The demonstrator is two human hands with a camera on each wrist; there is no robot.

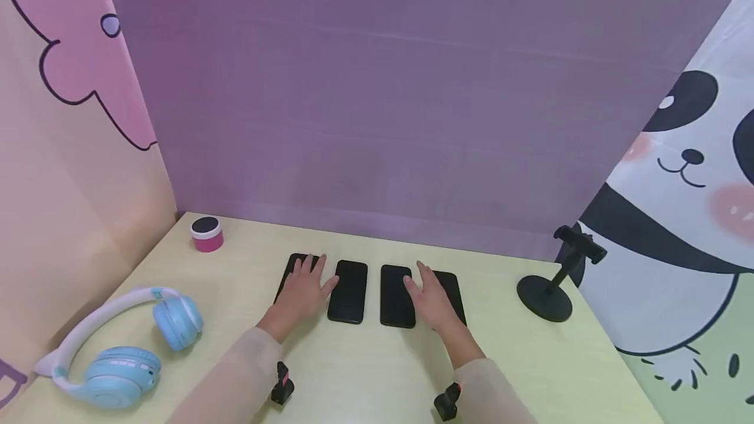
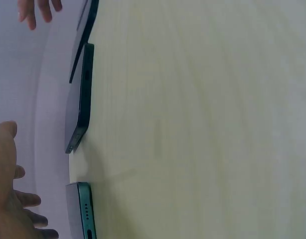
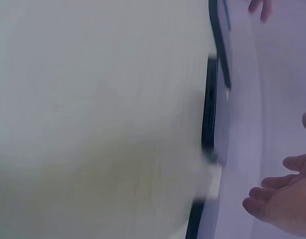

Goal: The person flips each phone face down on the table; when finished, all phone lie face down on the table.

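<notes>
Several dark phones lie side by side on the table. My left hand (image 1: 300,290) is over the leftmost phone (image 1: 287,275), its fingers spread and hiding part of it. In the left wrist view a gap shows between these fingers and that phone's teal edge (image 2: 86,211). Just right of the left thumb lies the second phone (image 1: 347,293). My right hand (image 1: 432,300), fingers extended, hovers between the third phone (image 1: 396,296) and the rightmost phone (image 1: 453,290), overlapping both in the head view. The right wrist view shows the right fingers apart from the phones. Neither hand holds anything.
Blue and white headphones (image 1: 112,371) lie at the table's left. A pink jar with a dark lid (image 1: 206,234) stands at the back left corner. To the right is a black phone stand (image 1: 548,296). A purple backdrop (image 1: 377,97) rises behind the table.
</notes>
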